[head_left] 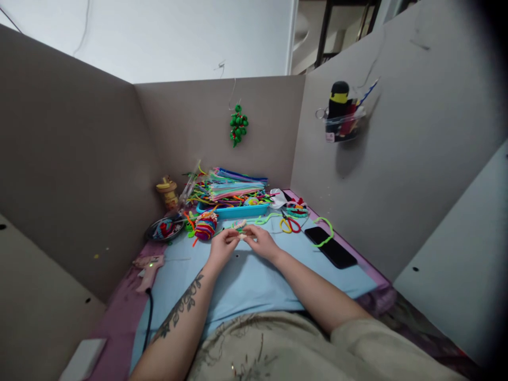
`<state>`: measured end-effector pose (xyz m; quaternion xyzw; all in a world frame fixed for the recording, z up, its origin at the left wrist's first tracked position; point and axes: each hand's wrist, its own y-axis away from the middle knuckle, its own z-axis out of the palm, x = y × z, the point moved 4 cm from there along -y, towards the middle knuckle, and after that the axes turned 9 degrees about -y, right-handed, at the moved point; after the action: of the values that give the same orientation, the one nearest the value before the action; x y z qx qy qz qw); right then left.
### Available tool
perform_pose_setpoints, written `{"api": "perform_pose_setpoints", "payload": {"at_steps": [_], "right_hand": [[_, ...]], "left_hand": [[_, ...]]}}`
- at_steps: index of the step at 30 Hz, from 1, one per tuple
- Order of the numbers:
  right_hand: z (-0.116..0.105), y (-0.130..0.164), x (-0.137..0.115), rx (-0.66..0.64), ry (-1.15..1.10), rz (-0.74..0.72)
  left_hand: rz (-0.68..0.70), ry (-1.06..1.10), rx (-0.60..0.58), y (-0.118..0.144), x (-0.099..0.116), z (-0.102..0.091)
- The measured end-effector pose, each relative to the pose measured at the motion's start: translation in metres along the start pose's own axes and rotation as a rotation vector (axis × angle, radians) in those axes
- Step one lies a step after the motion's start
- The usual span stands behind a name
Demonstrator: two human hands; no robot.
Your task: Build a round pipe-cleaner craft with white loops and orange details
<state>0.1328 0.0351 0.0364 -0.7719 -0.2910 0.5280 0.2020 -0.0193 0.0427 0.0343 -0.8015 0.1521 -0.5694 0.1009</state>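
Observation:
Over the middle of the blue cloth, my left hand (223, 246) and my right hand (262, 242) meet with fingertips pinched. Between them is a small cream pipe cleaner piece (242, 236), mostly covered by the fingers, so its shape is unclear. Just behind the hands lies a small pastel-coloured item (238, 224). A striped, rainbow-coloured pipe cleaner piece (206, 226) sits left of my left hand. Beyond my right hand are scissors (290, 225) with red and yellow handles, and a light green pipe cleaner (266, 219) stretches toward them.
Pipe cleaners (238, 189) overfill a blue tray (234, 212) at the back. At left are a glue gun (150, 269) with a green light, a dark bowl (154, 233) and a yellow-lidded cup (169, 193). A phone (333, 250) lies right. Grey panels (222, 127) enclose three sides.

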Motion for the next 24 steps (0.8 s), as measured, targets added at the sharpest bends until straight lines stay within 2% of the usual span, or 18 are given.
{"api": "perform_pose_setpoints", "payload": {"at_steps": [9, 11, 18, 24], "right_hand": [[0.0001, -0.0013, 0.0006, -0.039, 0.069, -0.009], [0.0006, -0.0013, -0.0002, -0.054, 0.058, -0.036], [0.0006, -0.0011, -0.0020, -0.072, 0.113, -0.095], [0.0019, -0.0010, -0.0035, -0.076, 0.117, -0.109]], "left_hand": [[0.293, -0.279, 0.026, 0.0011, 0.0079, -0.0049], [0.284, -0.272, 0.011, 0.0006, 0.0078, -0.0041], [0.112, -0.153, -0.039, -0.0010, 0.0054, -0.0002], [0.139, -0.147, -0.047, 0.0011, 0.0088, 0.0013]]}}
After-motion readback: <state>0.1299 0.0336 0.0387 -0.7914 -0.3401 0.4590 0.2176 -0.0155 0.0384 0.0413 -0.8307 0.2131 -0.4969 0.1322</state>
